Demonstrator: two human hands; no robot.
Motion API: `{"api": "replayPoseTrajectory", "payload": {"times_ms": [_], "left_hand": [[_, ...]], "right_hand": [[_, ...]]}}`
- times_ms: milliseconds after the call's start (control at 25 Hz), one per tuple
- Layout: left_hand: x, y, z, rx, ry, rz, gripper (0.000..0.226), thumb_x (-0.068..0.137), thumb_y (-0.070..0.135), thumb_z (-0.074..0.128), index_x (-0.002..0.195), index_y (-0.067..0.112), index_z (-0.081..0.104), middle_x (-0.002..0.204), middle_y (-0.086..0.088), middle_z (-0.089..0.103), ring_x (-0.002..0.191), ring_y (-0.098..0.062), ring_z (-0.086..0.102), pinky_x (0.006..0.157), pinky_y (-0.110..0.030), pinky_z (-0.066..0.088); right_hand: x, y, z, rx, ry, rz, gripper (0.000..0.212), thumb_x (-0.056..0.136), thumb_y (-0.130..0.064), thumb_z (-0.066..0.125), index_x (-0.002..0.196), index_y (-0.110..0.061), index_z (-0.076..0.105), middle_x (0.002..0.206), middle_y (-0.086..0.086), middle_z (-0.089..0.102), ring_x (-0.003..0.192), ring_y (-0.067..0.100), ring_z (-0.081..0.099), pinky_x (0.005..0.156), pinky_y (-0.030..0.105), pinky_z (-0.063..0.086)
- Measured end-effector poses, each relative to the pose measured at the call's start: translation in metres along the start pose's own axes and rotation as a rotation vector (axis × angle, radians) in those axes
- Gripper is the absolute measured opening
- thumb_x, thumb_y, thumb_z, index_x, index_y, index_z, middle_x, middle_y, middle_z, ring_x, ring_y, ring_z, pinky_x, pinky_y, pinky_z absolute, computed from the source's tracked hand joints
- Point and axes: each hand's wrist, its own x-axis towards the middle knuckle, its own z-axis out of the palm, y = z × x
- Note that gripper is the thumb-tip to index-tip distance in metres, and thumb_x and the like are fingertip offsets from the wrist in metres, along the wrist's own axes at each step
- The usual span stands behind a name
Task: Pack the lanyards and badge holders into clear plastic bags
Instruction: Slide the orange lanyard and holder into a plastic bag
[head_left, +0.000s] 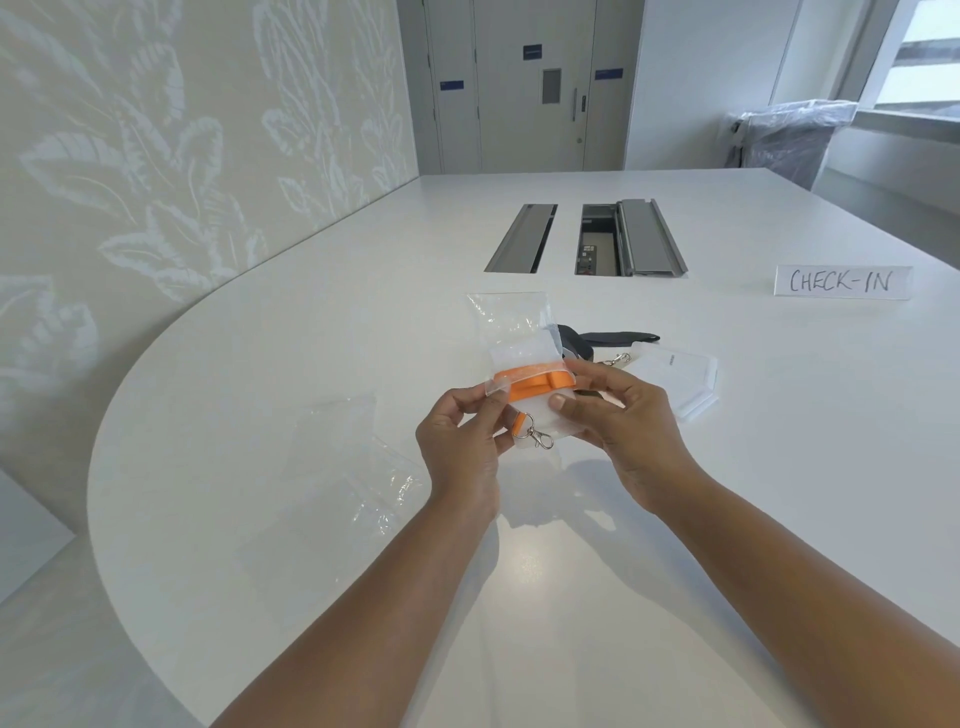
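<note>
Orange lanyard (535, 387) — between left hand (457, 441), right hand (626, 423)

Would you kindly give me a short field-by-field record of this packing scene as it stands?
Held: clear bag with folded orange lanyard, above the table
Left: left hand pinches the bag's left edge
Right: right hand grips the bag's right side
Clip: metal clip hangs out below the bag
Waiting: black lanyard and stacked badge holders, beyond the right hand
Spares: spare bags lying left of the hands
Sign: CHECK-IN card, far right
</note>
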Motion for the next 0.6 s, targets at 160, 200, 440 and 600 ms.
{"api": "replayPoseTrajectory", "payload": {"times_ms": [160,200,440,600], "left_hand": [[0.0018,-0.0015,-0.0006,-0.011,0.031,0.004,0.010,0.083,0.002,0.075,0.078,0.006,0.067,0.073,-0.007,0.054,0.048,-0.018,0.058,0.055,-0.030,0.057],[0.0018,-0.0017,-0.0006,-0.001,0.043,0.017,0.011,0.083,0.004,0.076,0.078,0.005,0.066,0.074,-0.006,0.055,0.048,-0.017,0.060,0.055,-0.031,0.057],[0.0049,-0.0053,-0.0012,0.184,0.151,0.126,0.027,0.083,0.017,0.078,0.072,0.009,0.055,0.058,0.010,0.059,0.051,-0.014,0.064,0.054,-0.027,0.053],[0.0063,-0.0064,-0.0020,0.230,0.096,0.105,0.022,0.087,0.013,0.072,0.074,0.014,0.055,0.084,0.007,0.069,0.066,-0.009,0.068,0.067,-0.043,0.059]], "right_hand": [[0.0025,-0.0046,-0.0047,0.002,-0.104,-0.022,0.040,0.081,0.000,0.073,0.119,-0.011,0.068,0.101,0.001,0.077,0.098,0.023,0.072,0.085,0.038,0.059],[0.0022,-0.0064,-0.0060,-0.004,-0.148,-0.031,0.043,0.079,0.000,0.074,0.120,-0.013,0.068,0.105,0.002,0.077,0.099,0.021,0.073,0.085,0.036,0.059],[0.0003,-0.0086,-0.0071,-0.276,-0.280,-0.126,0.083,0.056,-0.008,0.087,0.134,-0.019,0.059,0.128,-0.003,0.067,0.108,0.016,0.070,0.091,0.041,0.058],[-0.0019,-0.0060,-0.0045,-0.311,-0.217,-0.220,0.062,0.063,-0.011,0.087,0.116,-0.037,0.068,0.108,-0.001,0.074,0.092,0.019,0.073,0.093,0.047,0.057]]}}
